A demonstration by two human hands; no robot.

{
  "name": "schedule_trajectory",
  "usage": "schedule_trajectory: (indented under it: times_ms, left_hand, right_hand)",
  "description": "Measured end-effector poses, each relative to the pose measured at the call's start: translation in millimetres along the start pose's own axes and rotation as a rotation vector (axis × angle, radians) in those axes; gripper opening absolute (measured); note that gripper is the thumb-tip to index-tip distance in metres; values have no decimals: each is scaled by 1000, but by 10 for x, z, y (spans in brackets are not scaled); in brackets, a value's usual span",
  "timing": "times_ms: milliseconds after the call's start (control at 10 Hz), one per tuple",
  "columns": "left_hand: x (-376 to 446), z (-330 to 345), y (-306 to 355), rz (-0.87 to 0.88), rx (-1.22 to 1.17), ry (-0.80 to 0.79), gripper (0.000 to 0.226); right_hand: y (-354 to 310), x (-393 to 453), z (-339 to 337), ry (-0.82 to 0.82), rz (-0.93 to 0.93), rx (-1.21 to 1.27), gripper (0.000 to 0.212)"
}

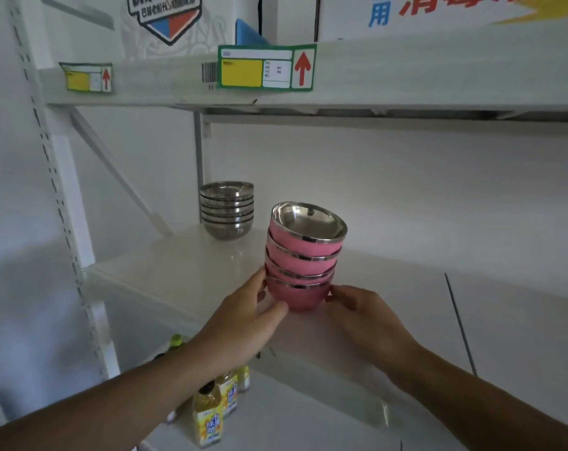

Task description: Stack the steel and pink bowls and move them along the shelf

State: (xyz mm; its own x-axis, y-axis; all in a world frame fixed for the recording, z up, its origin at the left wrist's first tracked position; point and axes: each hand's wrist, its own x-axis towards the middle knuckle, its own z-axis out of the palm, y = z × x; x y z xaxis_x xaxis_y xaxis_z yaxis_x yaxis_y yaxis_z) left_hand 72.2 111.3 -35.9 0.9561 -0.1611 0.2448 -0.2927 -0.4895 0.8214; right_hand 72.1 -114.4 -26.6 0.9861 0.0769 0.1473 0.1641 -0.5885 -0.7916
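Pink bowls [304, 258]: stack of 4, steel-lined w/ steel rims, nested; stack leans a bit to the right at the top. Sits near front edge of the middle shelf [165, 271], or is just off it; can't tell which.
Left hand [243, 315]: on left side of bottom pink bowl, thumb curled under its lower front, fingers wrapped behind. Gripping the bowl.
Right hand [362, 312]: on right side of same bottom bowl, fingertips pressed to its wall, hand cupped, not spread.
Steel bowls [226, 209]: separate stack, approx 5–6, nested, upright, at back left of same shelf next to the rear post. Well apart from pink stack, nothing touching it.
Upper shelf [406, 70]: front edge has green-framed label [265, 68] w/ yellow patch + red up arrow; smaller one like it further left [87, 78]. Cartons on top, print partly cut off.
Lower shelf: yellow oil bottles [208, 415] below left forearm, upright, bunched together.
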Motion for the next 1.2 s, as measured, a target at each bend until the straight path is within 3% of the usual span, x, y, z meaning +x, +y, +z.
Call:
schedule_trajectory:
  times_ms: [100,300,400,500,800,900,1100,1200]
  left_hand:
    - [328,-43,-66,-65,-31,-39,67]
    - [1007,-78,-252,-104,118,-46,90]
    - [1338,-33,-275,-142,97,-29,75]
    - [1594,13,-305,-123,75,-19,65]
    - [1903,-69,-456,-185,110,2,78]
    - [1815,-160,-516,-192,229,12,93]
    - [1329,-559,-566,-46,701,-48,63]
    - [1017,-755,-430,-105,818,-29,65]
  right_hand:
    - [-11,248,-66,-45,42,112,26]
    - [106,1049,10,-37,57,14,35]
    - [131,1355,53,-51,43,-47,27]
    - [140,1580,75,-53,18,-96,35]
    - [274,1833,70,-67,-35,-138,29]
    - [319,1803,25,-60,-38,-199,51]
    - [96,1554,-27,-78,-168,-503,57]
    - [-183,1401,82,-103,-244,-681,59]
